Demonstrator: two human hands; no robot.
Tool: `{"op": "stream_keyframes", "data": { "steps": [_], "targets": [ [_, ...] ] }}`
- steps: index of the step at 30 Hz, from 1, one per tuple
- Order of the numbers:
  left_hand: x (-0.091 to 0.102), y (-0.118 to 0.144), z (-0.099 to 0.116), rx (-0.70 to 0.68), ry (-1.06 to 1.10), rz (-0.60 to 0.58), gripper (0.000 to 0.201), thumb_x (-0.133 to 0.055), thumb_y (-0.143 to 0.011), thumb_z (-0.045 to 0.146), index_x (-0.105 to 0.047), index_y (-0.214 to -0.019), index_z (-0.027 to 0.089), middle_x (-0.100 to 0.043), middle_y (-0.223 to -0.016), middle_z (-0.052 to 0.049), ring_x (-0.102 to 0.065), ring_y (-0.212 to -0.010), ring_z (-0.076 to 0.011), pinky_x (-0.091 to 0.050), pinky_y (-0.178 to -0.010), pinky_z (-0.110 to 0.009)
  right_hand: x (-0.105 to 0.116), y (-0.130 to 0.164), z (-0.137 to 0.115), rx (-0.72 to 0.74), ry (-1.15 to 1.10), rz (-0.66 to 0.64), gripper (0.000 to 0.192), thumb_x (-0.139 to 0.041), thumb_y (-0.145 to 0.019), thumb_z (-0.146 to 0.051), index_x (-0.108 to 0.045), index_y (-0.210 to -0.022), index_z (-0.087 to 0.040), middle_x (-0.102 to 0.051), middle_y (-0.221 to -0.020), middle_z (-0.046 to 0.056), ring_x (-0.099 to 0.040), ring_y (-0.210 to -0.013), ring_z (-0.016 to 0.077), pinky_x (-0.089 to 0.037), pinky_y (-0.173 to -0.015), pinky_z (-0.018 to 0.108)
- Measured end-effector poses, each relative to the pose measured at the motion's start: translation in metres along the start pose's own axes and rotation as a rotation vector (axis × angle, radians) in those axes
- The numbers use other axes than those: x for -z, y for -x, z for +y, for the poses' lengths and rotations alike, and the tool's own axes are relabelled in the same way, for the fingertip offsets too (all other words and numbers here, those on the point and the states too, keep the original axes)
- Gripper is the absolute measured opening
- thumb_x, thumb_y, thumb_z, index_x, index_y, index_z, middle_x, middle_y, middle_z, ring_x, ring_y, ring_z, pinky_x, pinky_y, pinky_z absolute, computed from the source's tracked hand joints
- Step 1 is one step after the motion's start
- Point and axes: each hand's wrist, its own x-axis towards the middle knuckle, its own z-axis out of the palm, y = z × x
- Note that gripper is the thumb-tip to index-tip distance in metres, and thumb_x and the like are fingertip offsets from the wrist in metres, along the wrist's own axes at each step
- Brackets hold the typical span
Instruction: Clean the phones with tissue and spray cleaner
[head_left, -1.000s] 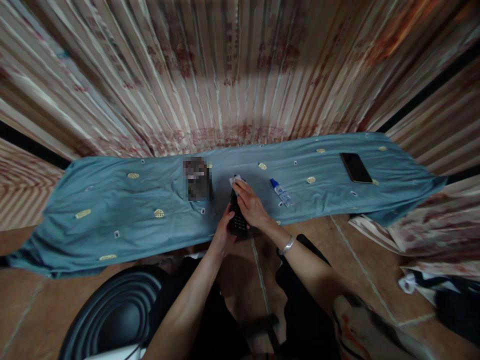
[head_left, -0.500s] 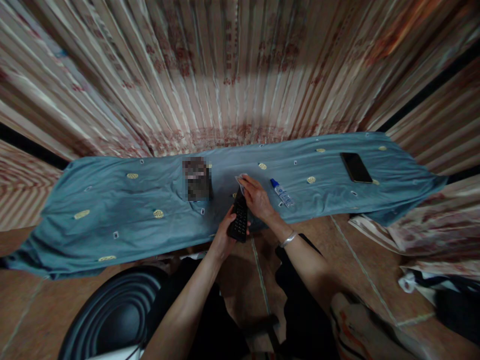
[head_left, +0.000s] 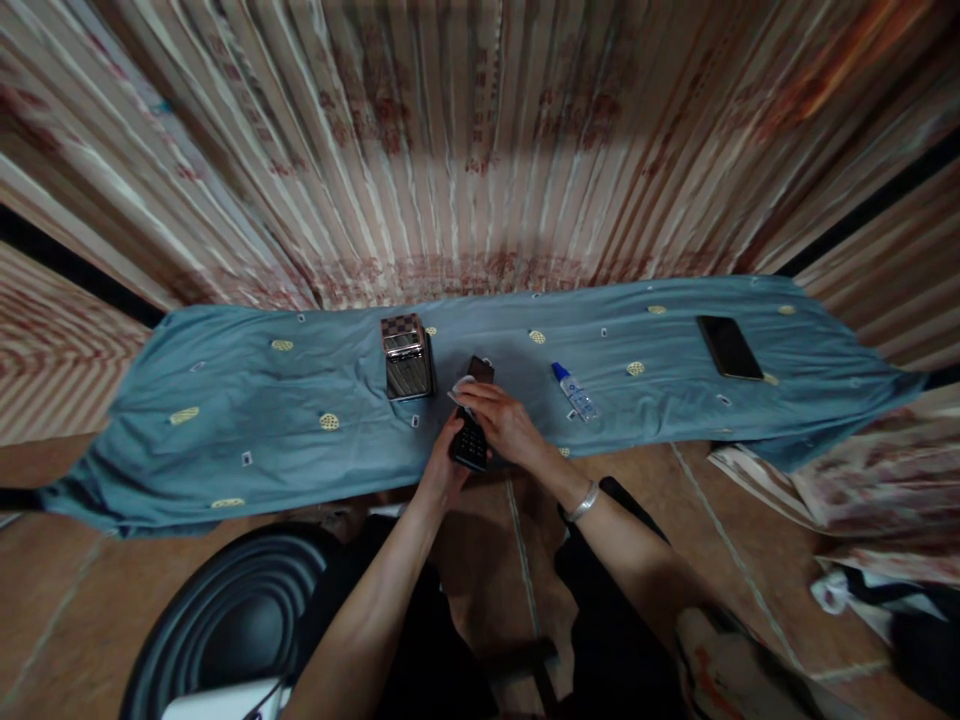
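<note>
My left hand [head_left: 444, 468] is wrapped round the lower end of a long black handset with a keypad [head_left: 470, 440], whose keys face up. Its dark upper end [head_left: 481, 369] points away from me, above the table's front part. Under the fingers of my right hand [head_left: 510, 425] a small white cloth or tissue [head_left: 460, 388] is pinched and pressed against the middle of the handset. That hand covers part of the keypad. Right of my hands, a small clear bottle with a blue cap [head_left: 576, 392] lies on its side.
A blue-green patterned cloth [head_left: 285, 400] covers the long narrow table. On it stand a shiny dark box with a checked top [head_left: 409, 362] and, far right, a black smartphone [head_left: 729, 347]. Striped curtains [head_left: 420, 150] hang behind. A round black ribbed stool [head_left: 240, 610] is at lower left.
My right hand with the white cloth has moved down and left along the handset, from its far end to its middle. The handset's upper end now shows. The view has shifted slightly.
</note>
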Motion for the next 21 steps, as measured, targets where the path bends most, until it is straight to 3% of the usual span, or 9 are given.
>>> {"op": "stream_keyframes", "data": {
  "steps": [4, 8, 14, 21],
  "targets": [
    [0.002, 0.000, -0.001, 0.001, 0.004, -0.035, 0.036, -0.053, -0.085, 0.021, -0.058, -0.121, 0.015, -0.068, -0.083, -0.002, -0.062, -0.064, -0.0138, -0.054, -0.061, -0.027, 0.003, -0.001, 0.001, -0.018, 0.028, 0.032, 0.042, -0.038, -0.099, -0.016, -0.061, -0.133, -0.023, -0.062, -0.136, 0.008, -0.052, -0.134, 0.0185, -0.043, -0.113, 0.039],
    [0.003, 0.005, -0.003, 0.048, -0.039, -0.130, 0.048, -0.057, -0.082, 0.028, -0.052, -0.128, 0.015, -0.070, -0.087, -0.006, -0.067, -0.069, -0.0179, -0.051, -0.056, -0.026, 0.010, -0.004, 0.012, -0.107, 0.104, 0.087, 0.046, -0.037, -0.098, -0.013, -0.058, -0.137, -0.024, -0.058, -0.141, 0.007, -0.046, -0.139, 0.0198, -0.039, -0.118, 0.042],
    [0.001, 0.013, -0.004, 0.074, -0.075, -0.144, 0.053, -0.058, -0.083, 0.029, -0.047, -0.133, 0.014, -0.071, -0.089, -0.007, -0.069, -0.069, -0.0189, -0.051, -0.057, -0.027, 0.016, -0.007, 0.030, -0.211, 0.161, 0.154, 0.049, -0.038, -0.094, -0.010, -0.059, -0.137, -0.023, -0.058, -0.143, 0.009, -0.048, -0.137, 0.0234, -0.040, -0.117, 0.046],
    [0.002, 0.010, -0.003, 0.018, -0.032, -0.128, 0.050, -0.061, -0.080, 0.027, -0.053, -0.128, 0.017, -0.071, -0.101, -0.007, -0.069, -0.083, -0.0198, -0.055, -0.071, -0.031, 0.010, -0.004, 0.008, -0.125, 0.123, 0.038, 0.050, -0.041, -0.092, -0.009, -0.061, -0.135, -0.025, -0.056, -0.145, 0.008, -0.045, -0.140, 0.0215, -0.040, -0.117, 0.042]
  ]
}}
